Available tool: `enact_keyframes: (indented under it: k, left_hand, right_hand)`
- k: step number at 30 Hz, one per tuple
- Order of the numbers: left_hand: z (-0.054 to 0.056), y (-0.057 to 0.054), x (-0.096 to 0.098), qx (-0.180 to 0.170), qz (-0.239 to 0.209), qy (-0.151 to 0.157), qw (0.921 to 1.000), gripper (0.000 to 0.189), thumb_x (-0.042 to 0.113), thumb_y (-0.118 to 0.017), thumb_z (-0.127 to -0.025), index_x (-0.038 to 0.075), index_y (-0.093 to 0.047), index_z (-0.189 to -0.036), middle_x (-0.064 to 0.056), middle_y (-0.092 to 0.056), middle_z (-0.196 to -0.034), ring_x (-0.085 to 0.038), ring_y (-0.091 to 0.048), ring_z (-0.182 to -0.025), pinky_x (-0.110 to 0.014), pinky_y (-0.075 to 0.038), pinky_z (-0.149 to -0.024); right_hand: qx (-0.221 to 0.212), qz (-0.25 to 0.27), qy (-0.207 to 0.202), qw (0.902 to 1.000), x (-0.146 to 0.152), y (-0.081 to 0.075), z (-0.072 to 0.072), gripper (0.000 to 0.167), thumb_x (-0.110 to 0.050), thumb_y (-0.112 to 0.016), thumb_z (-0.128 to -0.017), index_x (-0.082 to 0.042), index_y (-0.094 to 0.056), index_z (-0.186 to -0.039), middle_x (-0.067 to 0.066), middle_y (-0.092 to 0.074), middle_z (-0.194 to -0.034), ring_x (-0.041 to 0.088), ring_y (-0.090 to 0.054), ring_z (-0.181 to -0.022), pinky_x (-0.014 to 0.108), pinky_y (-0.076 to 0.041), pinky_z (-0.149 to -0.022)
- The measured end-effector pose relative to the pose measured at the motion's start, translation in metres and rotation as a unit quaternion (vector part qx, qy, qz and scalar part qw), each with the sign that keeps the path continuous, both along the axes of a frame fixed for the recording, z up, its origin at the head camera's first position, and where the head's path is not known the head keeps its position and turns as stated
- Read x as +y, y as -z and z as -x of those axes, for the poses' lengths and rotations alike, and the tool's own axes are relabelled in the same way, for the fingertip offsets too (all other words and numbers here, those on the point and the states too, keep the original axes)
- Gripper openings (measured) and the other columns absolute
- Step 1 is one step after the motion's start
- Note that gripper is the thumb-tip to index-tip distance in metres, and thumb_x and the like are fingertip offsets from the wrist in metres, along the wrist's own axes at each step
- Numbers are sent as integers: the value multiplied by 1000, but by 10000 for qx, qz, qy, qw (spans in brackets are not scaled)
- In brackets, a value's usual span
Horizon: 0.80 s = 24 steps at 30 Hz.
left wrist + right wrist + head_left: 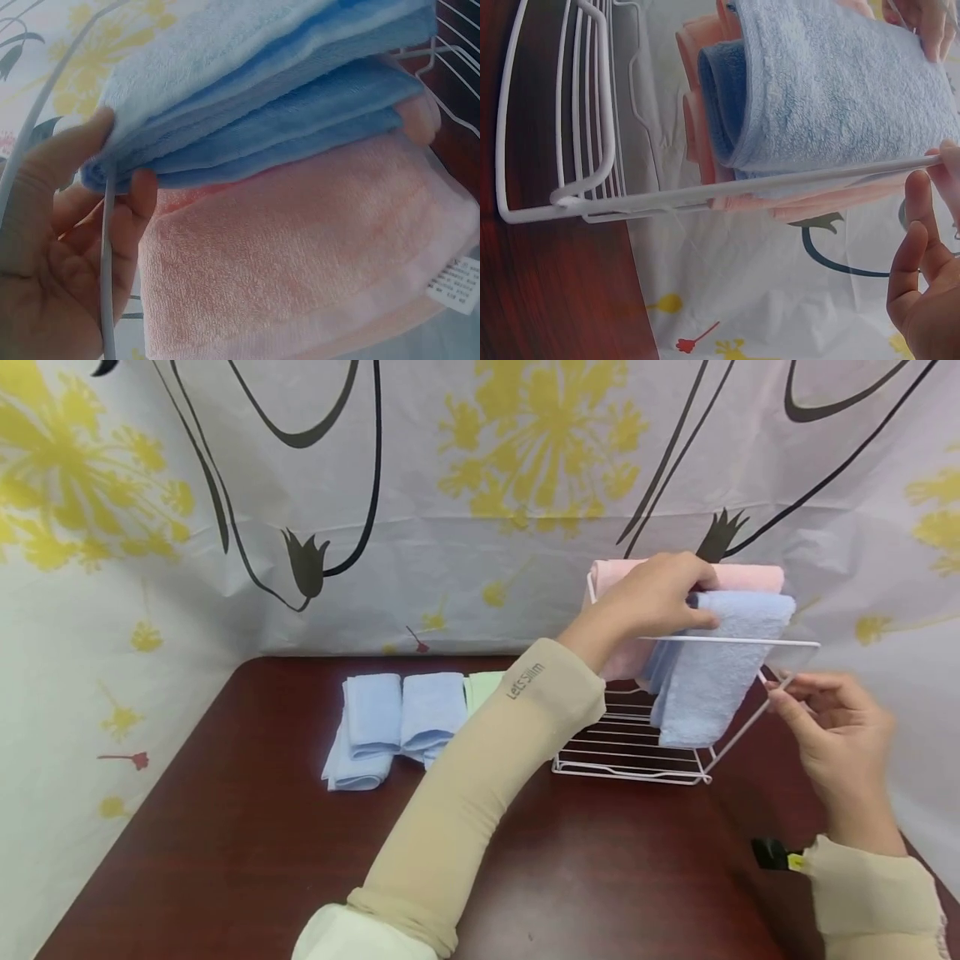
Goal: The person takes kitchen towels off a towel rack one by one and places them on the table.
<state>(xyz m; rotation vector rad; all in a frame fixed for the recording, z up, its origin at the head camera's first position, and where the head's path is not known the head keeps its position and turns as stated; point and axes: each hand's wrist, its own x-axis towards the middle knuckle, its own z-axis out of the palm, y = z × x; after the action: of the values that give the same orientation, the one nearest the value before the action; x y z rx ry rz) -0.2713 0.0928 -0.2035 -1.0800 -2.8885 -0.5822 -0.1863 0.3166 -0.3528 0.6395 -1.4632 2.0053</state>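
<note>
A white wire rack point(633, 774) stands on the table's right side. My left hand point(656, 593) reaches over its top and pinches the upper left edge of a folded light-blue towel point(723, 677), which hangs down inside. Thumb and fingertips clasp that edge beside a rack wire in the left wrist view. Behind the blue towel is a folded pink towel point(750, 578), with a white label point(459, 285) at its edge. With thumb and fingers, my right hand point(847, 727) pinches the rack's right side wire point(795, 178).
Two stacks of folded blue towels point(372, 718) point(433, 706) lie left of the rack on the dark-red table point(225, 843). A green towel point(483, 687) beside them is partly covered by my left sleeve. A black object point(768, 853) is near my right sleeve. Behind hangs a patterned curtain point(405, 585).
</note>
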Motion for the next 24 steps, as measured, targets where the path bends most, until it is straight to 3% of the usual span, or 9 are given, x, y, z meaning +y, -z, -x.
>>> enact_keyframes:
  k: [6, 13, 24]
  left_hand:
    - [-1, 1, -2, 197, -96, -163, 9996, 28, 40, -72, -90, 27, -72, -115, 12, -67, -111, -2, -54, -98, -15, -41, -88]
    - [-2, 4, -4, 488, -189, -52, 9986, 23, 35, -70, -93, 25, -73, -113, 10, -68, -108, -4, -52, -94, -15, -41, -86]
    - [-4, 4, -11, 1151, -195, 196, 9930, 25, 30, -66, -96, 23, -72, -119, 9, -69, -116, -3, -54, -99, -12, -40, -88]
  right_hand:
    - [-46, -51, -83, 9999, 0, -3, 0, 25, 33, -54, -79, 26, -58, -103, 14, -73, -85, 18, -71, -73, 19, -58, -68]
    - [-31, -9, -121, 9999, 0, -3, 2, 27, 37, -49, -78, 27, -58, -102, 15, -73, -86, 19, -72, -76, 20, -59, -69]
    - [41, -197, -92, 9998, 0, -5, 6, 26, 35, -51, -79, 27, -56, -104, 13, -72, -86, 18, -72, -77, 19, -58, -70]
